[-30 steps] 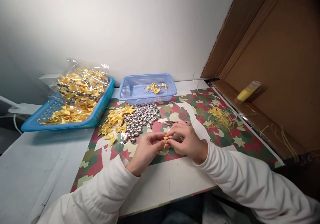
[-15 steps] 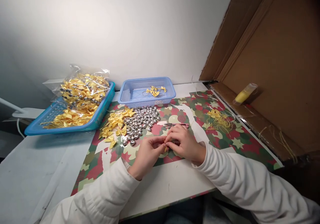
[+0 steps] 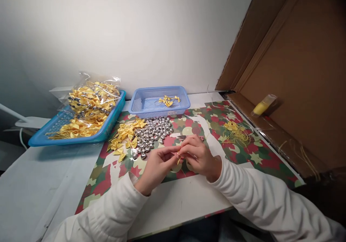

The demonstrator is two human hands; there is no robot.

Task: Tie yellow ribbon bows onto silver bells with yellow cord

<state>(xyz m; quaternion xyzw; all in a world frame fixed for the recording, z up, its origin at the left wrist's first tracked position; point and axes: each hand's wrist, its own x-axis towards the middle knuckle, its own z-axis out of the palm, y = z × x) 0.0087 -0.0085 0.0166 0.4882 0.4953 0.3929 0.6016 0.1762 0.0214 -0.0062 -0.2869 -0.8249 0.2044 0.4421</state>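
Head view, item in work: one small yellow bow (image 3: 178, 155), pinched between the closed fingertips of the left hand (image 3: 158, 164) and right hand (image 3: 198, 155), which meet over the camouflage-print mat (image 3: 243, 155) at the near middle of the table (image 3: 40, 177); its tail hangs downward, and both hands are equally close. Stock to the left hand's far side: loose yellow bows (image 3: 124, 134) beside silver bells (image 3: 152, 130). Beyond: small blue basket (image 3: 140, 103), large blue basket (image 3: 43, 137) with bagged pieces; thread scraps (image 3: 238, 132) lie right.
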